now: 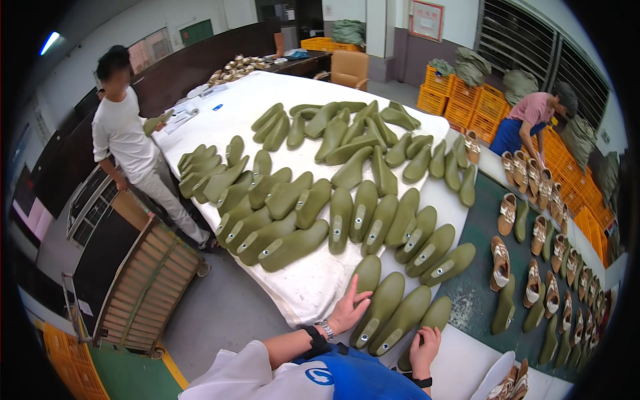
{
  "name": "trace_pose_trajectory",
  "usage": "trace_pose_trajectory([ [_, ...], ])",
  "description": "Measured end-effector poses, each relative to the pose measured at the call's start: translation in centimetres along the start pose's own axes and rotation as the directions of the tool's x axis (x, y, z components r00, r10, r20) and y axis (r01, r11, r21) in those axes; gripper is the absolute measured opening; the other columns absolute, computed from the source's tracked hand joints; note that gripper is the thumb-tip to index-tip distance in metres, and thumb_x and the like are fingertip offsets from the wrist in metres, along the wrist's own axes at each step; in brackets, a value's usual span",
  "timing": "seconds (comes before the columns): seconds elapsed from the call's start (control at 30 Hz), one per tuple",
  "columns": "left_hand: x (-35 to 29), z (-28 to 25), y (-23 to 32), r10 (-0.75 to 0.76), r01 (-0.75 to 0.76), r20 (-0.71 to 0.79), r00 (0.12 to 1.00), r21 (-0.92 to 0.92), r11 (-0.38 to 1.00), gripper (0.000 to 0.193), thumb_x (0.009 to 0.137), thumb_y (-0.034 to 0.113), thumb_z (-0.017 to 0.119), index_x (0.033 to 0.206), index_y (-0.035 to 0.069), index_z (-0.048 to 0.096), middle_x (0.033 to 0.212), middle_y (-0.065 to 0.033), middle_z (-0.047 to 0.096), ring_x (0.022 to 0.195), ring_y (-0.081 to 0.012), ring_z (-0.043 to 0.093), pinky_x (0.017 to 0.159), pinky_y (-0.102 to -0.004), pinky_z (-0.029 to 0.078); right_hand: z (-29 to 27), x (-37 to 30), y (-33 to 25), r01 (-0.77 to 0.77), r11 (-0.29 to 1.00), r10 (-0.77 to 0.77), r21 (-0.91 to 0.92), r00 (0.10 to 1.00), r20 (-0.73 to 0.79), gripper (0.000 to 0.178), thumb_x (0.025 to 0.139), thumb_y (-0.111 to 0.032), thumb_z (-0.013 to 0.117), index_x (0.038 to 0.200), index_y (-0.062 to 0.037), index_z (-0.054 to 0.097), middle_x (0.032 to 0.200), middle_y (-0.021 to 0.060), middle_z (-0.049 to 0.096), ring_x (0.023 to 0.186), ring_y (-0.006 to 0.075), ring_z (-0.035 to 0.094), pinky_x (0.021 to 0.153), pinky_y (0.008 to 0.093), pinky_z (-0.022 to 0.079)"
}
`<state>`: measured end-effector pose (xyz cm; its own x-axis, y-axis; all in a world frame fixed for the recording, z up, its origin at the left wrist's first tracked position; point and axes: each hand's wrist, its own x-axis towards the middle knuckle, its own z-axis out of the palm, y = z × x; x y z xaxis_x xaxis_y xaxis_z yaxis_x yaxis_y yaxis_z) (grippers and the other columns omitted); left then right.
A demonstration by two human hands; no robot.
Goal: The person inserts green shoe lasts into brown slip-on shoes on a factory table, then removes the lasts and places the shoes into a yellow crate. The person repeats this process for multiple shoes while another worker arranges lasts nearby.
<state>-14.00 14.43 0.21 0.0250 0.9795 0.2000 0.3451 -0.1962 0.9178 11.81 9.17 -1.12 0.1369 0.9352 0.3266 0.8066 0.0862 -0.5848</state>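
Observation:
Several olive-green shoe lasts stand in a row at the table's near edge, between my two hands. My left hand (348,311) is open, its fingers spread against the leftmost shoe last (367,272). Two more shoe lasts (380,307) lie side by side in the middle, toes pointing away from me. At the row's right end, my right hand (425,348) rests over the side of another shoe last (436,312), its fingers loosely bent and apart. Part of that last is hidden under the hand. Beyond them, many more green lasts lie in groups across the white-covered table (293,293).
To the right, a dark green surface (477,267) carries rows of brown-and-gold shoes (501,263) and lasts. A person in white (130,127) holds a last at the left; another in pink (533,113) bends over shoes. A slatted cart (150,287) stands lower left; orange crates (460,100) are stacked behind.

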Motion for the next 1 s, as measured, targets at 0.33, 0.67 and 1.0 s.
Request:
trace_pose_trajectory([
  [0.33, 0.0, -0.1, -0.1, -0.036, 0.039, 0.046, 0.998, -0.059, 0.998, 0.076, 0.094, 0.020, 0.052, 0.146, 0.000, -0.001, 0.118, -0.0114, 0.063, 0.109, -0.0233, 0.058, 0.099, -0.0323, 0.039, 0.5, -0.2, 1.0, 0.008, 1.000, -0.008, -0.001, 1.000, 0.002, 0.008, 0.075, -0.001, 0.061, 0.083, -0.0011, 0.061, 0.099, 0.0134, 0.062, 0.110, 0.0392, 0.049, 0.099, 0.0443, 0.037],
  [0.67, 0.2, -0.4, 0.6, -0.052, 0.056, 0.075, 0.996, -0.060, 0.997, 0.076, 0.093, 0.019, 0.051, 0.146, 0.001, 0.000, 0.118, -0.0152, 0.061, 0.112, -0.0245, 0.058, 0.100, -0.0322, 0.038, -0.1, 0.2, 0.3, 0.112, 0.991, -0.113, -0.067, 0.994, -0.003, 0.011, 0.077, -0.004, 0.060, 0.087, 0.0000, 0.063, 0.099, 0.0164, 0.063, 0.103, 0.0398, 0.052, 0.097, 0.0450, 0.039],
  [1.0, 0.1, -0.2, 0.4, 0.031, -0.031, 0.014, 0.999, -0.011, 0.999, 0.076, 0.092, 0.022, 0.054, 0.147, 0.005, 0.006, 0.109, -0.0123, 0.065, 0.102, -0.0314, 0.057, 0.094, -0.0363, 0.041, -0.6, 0.5, -0.1, 0.179, 0.981, -0.178, -0.073, 0.984, 0.022, 0.012, 0.079, -0.005, 0.059, 0.088, 0.0007, 0.064, 0.096, 0.0187, 0.064, 0.098, 0.0420, 0.054, 0.095, 0.0469, 0.040],
])
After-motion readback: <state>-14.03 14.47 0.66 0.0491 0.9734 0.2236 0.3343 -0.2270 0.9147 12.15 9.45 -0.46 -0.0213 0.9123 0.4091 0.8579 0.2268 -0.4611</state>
